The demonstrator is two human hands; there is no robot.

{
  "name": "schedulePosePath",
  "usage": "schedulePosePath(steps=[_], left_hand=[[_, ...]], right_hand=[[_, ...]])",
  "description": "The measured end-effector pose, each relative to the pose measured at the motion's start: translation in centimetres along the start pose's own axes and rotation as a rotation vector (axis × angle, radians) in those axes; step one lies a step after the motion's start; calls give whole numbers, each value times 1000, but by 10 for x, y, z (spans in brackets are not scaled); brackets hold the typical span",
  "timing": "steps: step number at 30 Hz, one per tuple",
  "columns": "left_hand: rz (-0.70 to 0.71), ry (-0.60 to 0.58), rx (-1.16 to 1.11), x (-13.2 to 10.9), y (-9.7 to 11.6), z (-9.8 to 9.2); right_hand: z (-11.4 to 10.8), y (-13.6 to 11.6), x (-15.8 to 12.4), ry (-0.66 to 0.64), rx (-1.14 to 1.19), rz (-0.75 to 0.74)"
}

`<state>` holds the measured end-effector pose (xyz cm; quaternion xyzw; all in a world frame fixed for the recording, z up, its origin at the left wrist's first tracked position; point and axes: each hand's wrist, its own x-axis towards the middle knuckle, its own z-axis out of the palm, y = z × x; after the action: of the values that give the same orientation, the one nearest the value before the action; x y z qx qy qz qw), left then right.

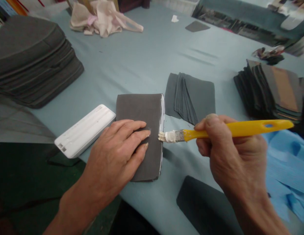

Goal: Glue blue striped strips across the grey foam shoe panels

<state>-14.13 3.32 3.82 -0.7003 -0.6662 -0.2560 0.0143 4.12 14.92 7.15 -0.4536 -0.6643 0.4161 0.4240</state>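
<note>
Grey fabric panel (pixel 139 112) — under the spread left hand (pixel 115 153), right hand (pixel 232 153) in a closed grip on a yellow brush (pixel 237 129).

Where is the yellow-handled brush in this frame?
In the head view, the yellow-handled brush is held in the right hand, right of centre, its white-coated bristles at the edge of the dark grey fabric piece under the left hand.

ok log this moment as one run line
left hand: pressing grey fabric panel | right hand: yellow-handled brush, white-coated bristles, at panel edge
</note>
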Motion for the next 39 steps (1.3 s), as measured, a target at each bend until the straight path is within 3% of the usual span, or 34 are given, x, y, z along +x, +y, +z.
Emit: schedulePosePath(steps=[7,16,26,31,35,39], left_hand=[[-6,5,-16,-1,1,0],[-24,4,-29,-2,0,1],[-20,45,-43,-5,-2,5],[-36,68,-50,-7,-2,6],[-47,113,-55,-7,-1,9],[-41,130,-37,-6,-2,10]], right_hand=[[-12,-8,-34,-34,-36,16],[-32,-13,-62,-180,-165,7],[-16,-20,-63,-52,-47,301],[-19,-10,-54,-128,-11,282],[-25,2,-37,-272,73,198],[-27,6,-23,-218,133,152]])
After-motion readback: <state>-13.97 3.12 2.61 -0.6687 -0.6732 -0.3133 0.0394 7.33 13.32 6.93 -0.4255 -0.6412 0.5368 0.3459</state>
